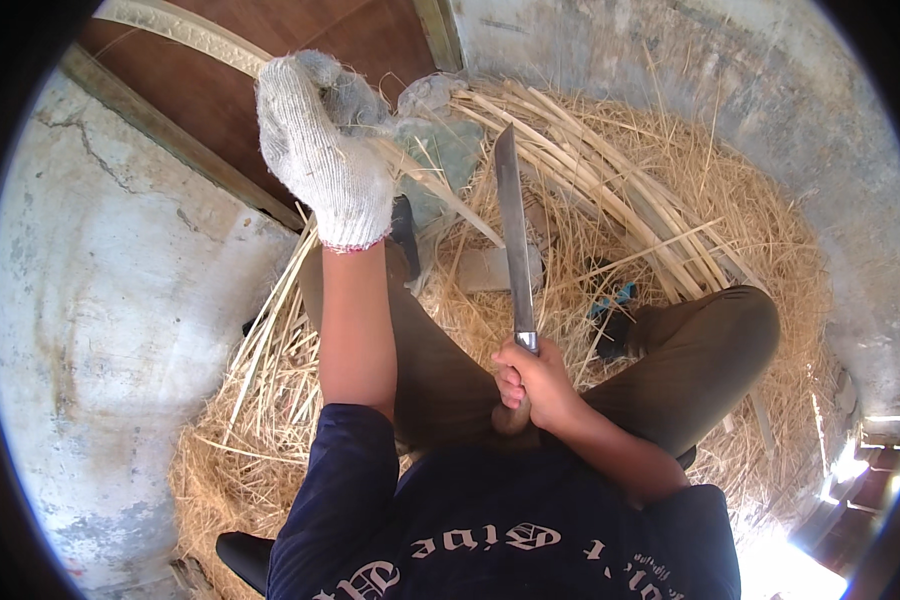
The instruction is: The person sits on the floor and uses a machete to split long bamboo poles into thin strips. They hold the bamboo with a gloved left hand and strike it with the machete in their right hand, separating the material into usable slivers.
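Observation:
My left hand, in a white knitted glove, is raised at the upper left and wrapped round a long pale bamboo strip. One end of the strip curves off past the top left edge, while its other end slants down to the right, toward the knife. My bare right hand is closed on the handle of a long knife in front of my belly. Its straight blade points up and away from me, tip uppermost. A gap separates the blade from my gloved hand.
A bundle of split bamboo strips lies at the right beyond my knee. Heaps of thin shavings surround my legs. A block sits between my feet. Worn walls and a brown panel enclose the place.

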Demonstrator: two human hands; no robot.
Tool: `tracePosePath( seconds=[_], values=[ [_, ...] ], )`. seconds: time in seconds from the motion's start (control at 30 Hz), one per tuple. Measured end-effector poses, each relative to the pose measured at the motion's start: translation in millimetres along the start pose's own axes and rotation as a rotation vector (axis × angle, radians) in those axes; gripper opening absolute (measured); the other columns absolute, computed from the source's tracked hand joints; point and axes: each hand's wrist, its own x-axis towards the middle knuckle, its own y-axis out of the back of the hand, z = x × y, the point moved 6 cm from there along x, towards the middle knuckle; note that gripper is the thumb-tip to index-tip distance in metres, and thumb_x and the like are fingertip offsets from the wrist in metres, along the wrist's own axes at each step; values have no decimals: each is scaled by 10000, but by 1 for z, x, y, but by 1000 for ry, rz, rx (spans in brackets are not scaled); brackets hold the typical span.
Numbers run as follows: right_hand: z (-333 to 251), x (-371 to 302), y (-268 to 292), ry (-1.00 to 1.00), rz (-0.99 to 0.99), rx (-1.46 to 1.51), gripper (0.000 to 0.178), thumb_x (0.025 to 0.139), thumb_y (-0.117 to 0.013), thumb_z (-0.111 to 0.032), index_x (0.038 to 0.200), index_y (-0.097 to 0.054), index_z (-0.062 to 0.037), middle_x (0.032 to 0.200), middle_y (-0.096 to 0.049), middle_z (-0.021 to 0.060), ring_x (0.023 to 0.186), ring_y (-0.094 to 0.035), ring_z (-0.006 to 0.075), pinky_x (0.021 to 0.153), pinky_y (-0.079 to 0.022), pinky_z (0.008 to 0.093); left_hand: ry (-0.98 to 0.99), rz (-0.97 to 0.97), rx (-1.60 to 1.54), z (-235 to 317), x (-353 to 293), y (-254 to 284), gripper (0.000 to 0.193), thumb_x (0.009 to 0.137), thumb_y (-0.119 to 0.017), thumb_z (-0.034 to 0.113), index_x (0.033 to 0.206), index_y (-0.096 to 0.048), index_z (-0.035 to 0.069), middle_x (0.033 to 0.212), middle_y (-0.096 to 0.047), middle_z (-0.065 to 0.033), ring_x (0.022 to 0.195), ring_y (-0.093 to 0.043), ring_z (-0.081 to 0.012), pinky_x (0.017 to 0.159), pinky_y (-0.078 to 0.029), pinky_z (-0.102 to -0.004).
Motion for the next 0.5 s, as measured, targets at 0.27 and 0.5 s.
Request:
tracePosePath(
  seconds=[0.27, 0.5],
  values=[
    [-1, -1, -2, 31, -9, -41, 178, 927, -621, -88, 778, -532, -53, 578, -467, -1, 426, -432, 93, 387, -341, 281, 75, 40, -21, -13, -2, 1, 345, 1017, -621, 398, 881, -601, 81, 693, -522, -23, 604, -491, -152, 552, -411, -323],
    [-10, -5, -1, 212, 15, -74, 180, 959, -621, -56, 812, -516, -50, 567, -486, 4, 425, -439, 81, 389, -356, 274, -25, 3, -164, -18, -18, -5, 338, 1024, -632, 384, 895, -600, 73, 689, -516, -19, 560, -468, -134, 497, -387, -308]
  ],
)
